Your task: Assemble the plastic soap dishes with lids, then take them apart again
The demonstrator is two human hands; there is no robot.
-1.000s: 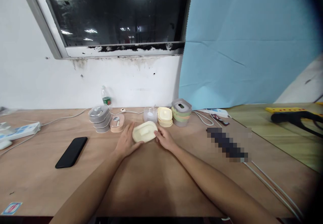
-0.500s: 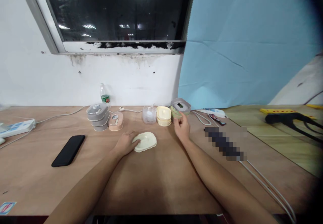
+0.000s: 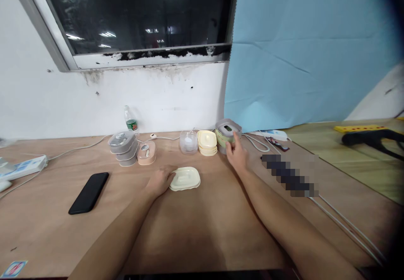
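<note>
Head view: left fingers (image 3: 166, 170) touch cream dish (image 3: 186, 178), grip unclear; right fingers (image 3: 236, 140) spread at container stack (image 3: 223, 138).

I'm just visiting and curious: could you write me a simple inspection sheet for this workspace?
Surface: brown wood-look table, sticker at its near left corner.
Job's things: shallow cream plastic piece, perhaps a lid, lying on the table; grey-and-green container stack farther back.
Clutter: black phone at left; labelled bottle by the wall; pixelated dark item at right, unidentifiable.
Hands: left hand at the cream piece's left end; right hand at the stack's front, grip unclear.
Cables: white cable from the left power strip; two pale cables at right.
Surroundings: white wall, dark window, blue sheet.
</note>
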